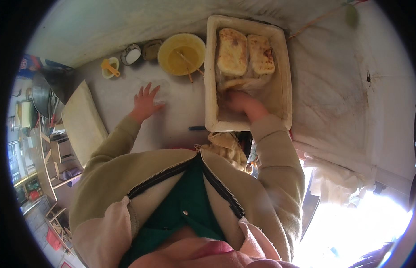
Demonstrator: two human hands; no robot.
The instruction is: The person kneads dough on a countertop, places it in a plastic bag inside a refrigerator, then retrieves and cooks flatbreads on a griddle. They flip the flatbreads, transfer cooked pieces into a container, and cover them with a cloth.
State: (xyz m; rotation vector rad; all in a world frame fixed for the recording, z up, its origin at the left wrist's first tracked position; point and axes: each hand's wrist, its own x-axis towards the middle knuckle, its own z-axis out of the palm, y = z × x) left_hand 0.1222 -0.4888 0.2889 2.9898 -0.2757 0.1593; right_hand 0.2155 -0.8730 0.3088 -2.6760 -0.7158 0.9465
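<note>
My left hand hovers over or rests on the pale worktop with its fingers spread, holding nothing. My right hand reaches down into a foam box; its fingers are blurred and in shade, so what they touch or hold is unclear. At the far end of the box lie two browned flatbreads side by side. A clear plastic sheet or bag and a pale folded edge lie between the breads and my right hand.
A yellow bowl of yellowish liquid with chopsticks stands left of the box. Beyond my left hand are a dish of white stuff and a small cup with an orange-handled tool. A pale board lies left; a cloth hangs below.
</note>
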